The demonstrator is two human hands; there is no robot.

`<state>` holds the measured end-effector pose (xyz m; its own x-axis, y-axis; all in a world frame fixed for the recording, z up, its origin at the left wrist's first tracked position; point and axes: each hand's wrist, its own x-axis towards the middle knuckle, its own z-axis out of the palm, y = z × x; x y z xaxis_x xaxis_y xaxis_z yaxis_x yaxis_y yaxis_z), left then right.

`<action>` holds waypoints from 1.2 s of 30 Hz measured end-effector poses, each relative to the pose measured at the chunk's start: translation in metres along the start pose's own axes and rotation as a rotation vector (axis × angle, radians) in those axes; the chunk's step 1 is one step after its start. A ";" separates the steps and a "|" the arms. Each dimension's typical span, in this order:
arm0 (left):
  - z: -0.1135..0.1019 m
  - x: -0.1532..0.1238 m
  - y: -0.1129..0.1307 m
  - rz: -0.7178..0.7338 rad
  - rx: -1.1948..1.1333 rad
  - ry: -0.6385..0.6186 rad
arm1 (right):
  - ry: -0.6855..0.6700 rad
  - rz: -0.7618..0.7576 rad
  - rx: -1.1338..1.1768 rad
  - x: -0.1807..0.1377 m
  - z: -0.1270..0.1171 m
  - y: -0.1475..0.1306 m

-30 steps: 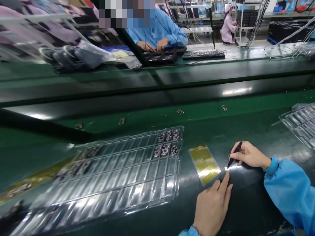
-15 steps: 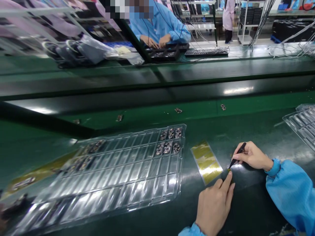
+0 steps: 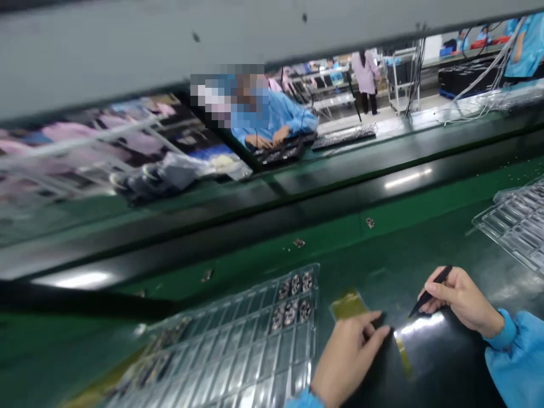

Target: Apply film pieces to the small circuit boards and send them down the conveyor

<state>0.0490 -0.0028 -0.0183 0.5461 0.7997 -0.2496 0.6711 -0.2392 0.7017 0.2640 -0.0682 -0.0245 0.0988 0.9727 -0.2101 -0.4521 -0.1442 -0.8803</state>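
Yellow shows twice on the dark green mat (image 3: 425, 255): a small sheet (image 3: 347, 304) at twelve o'clock of the left hand (image 3: 346, 354), and a narrow strip (image 3: 403, 352) at three o'clock of it, running away toward five. That hand lies low on the mat with its fingers stretched toward three o'clock, the fingertips (image 3: 380, 331) just at the sheet's lower right corner and near the strip's upper end; the blur may hide a pinch, so I cannot tell whether it grips anything or only presses down. At two o'clock of it, apart from it, the right hand (image 3: 461, 297) is closed in a pen grip on a thin black tool (image 3: 430, 290), whose tip points down toward seven o'clock and sits at the edge of a bright glare on the mat, close to the strip's upper end. A clear tray (image 3: 238, 345) lies at nine o'clock of the left hand, with small dark parts (image 3: 293, 297) in its top right pockets. Another tray (image 3: 514, 226) lies at one o'clock of the right hand. Loose parts (image 3: 299, 242) rest on the green belt (image 3: 403, 207) beyond. Across it a person in blue (image 3: 280, 116) works with both hands at a black rack (image 3: 280, 153).
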 end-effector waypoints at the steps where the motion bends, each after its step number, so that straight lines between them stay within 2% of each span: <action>1: -0.009 0.021 -0.003 -0.068 -0.052 0.037 | -0.001 -0.012 0.014 -0.001 0.000 -0.001; 3: -0.023 0.070 -0.007 -0.191 -0.114 0.118 | -0.001 -0.029 0.039 0.000 0.000 -0.002; 6: -0.038 0.141 -0.004 -0.266 -0.085 0.257 | 0.014 -0.053 0.092 0.003 -0.001 -0.001; 8: -0.043 0.177 0.002 -0.320 -0.061 0.324 | 0.030 -0.075 0.135 0.006 -0.002 -0.001; 11: -0.047 0.210 0.008 -0.405 -0.003 0.324 | 0.077 -0.111 0.205 0.009 -0.006 -0.004; 15: -0.055 0.224 0.005 -0.485 0.041 0.267 | 0.192 -0.150 0.324 0.013 -0.011 -0.013; 19: -0.064 0.211 0.004 -0.465 -0.037 0.273 | 0.299 -0.129 0.442 0.014 -0.016 -0.017; 22: -0.058 0.178 0.011 -0.374 -0.187 0.291 | 0.328 -0.129 0.473 0.014 -0.018 -0.017; 24: -0.044 0.144 0.017 -0.307 -0.300 0.284 | 0.325 -0.143 0.471 0.013 -0.018 -0.016; 27: -0.010 0.086 0.027 -0.235 -0.586 0.234 | 0.324 -0.156 0.448 0.009 -0.014 -0.013; 30: 0.025 0.041 0.035 -0.242 -0.906 0.184 | 0.331 -0.162 0.411 0.005 -0.004 -0.008; 33: 0.047 0.020 0.037 -0.275 -1.081 0.178 | 0.344 -0.176 0.348 0.001 0.009 0.002; 36: 0.056 0.016 0.034 -0.282 -1.178 0.204 | 0.382 -0.203 0.245 -0.001 0.019 0.016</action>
<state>0.1089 -0.0295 -0.0356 0.2959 0.8397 -0.4554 -0.1676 0.5150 0.8407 0.2399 -0.0683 -0.0307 0.5038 0.8337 -0.2263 -0.5807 0.1329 -0.8032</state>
